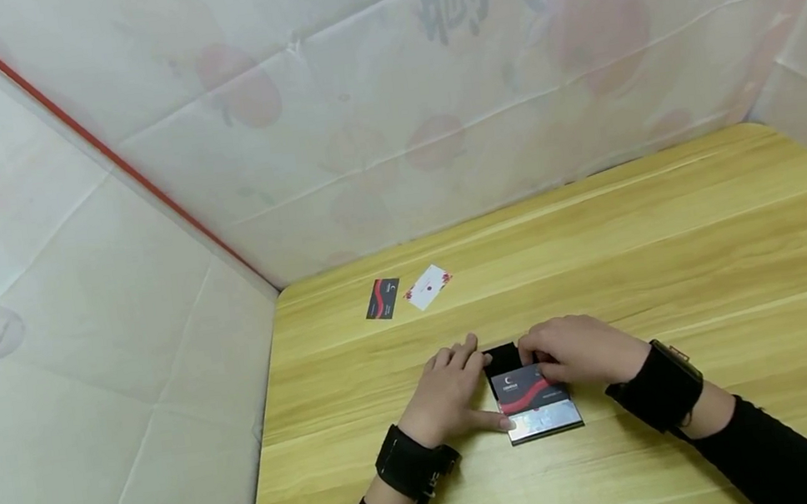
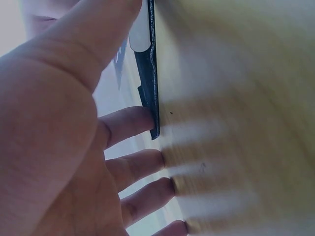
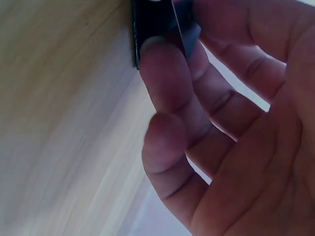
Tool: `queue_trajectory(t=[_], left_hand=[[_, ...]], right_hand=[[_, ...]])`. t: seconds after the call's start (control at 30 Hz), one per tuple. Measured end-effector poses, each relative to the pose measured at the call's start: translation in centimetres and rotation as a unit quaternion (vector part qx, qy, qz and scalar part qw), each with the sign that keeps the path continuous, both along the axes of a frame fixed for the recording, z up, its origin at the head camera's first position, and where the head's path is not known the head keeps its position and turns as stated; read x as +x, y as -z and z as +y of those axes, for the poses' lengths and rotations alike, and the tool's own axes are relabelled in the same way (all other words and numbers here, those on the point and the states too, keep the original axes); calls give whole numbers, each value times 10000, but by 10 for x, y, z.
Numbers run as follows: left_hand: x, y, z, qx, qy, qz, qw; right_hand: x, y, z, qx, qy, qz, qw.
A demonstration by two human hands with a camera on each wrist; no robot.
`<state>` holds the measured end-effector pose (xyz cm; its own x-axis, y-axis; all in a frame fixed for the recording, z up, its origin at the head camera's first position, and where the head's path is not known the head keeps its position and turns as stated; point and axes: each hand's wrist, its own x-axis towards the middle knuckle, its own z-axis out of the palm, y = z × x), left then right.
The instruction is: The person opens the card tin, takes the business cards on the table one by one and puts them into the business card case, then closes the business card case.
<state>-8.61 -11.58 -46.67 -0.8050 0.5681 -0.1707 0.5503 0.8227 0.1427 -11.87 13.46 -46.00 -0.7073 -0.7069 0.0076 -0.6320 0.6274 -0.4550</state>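
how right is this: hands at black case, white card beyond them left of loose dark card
Wrong side: the head view shows the white card right of the loose dark card. Left hand and right hand are at the black case.

The head view is bright, with glare on the silvery strip point(image 1: 554, 417) at five o'clock; wrist views are dimmer, the left washing out at ten, its tabletop point(image 2: 246, 73) blurred at three.

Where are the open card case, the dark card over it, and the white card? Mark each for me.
Card case point(image 1: 501, 359): head view, on its black upper part.
Dark card over the case point(image 1: 530, 390): head view, middle of its printed face.
White card point(image 1: 428, 287): head view, middle of its face.
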Motion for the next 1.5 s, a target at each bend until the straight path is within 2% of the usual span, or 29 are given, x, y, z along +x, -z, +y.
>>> queue_trajectory(t=[0.13, 0.4, 0.57, 0.8, 1.5], left_hand=[[0, -1, 0, 18, 6, 9, 10000], [1, -1, 0, 118, 46, -13, 9999], [1, -1, -1, 113, 60, 7, 9999], [2, 2, -1, 32, 48, 57, 10000], [2, 1, -2, 3, 29, 14, 10000]], right_hand=[[2, -2, 0, -129, -156, -226, 9995], [5, -3, 0, -51, -126, -233, 9996], [4, -2, -1, -71, -404, -514, 9978], [7, -2, -1, -115, -572, -669, 9960], [12, -3, -6, 120, -446, -558, 9974]])
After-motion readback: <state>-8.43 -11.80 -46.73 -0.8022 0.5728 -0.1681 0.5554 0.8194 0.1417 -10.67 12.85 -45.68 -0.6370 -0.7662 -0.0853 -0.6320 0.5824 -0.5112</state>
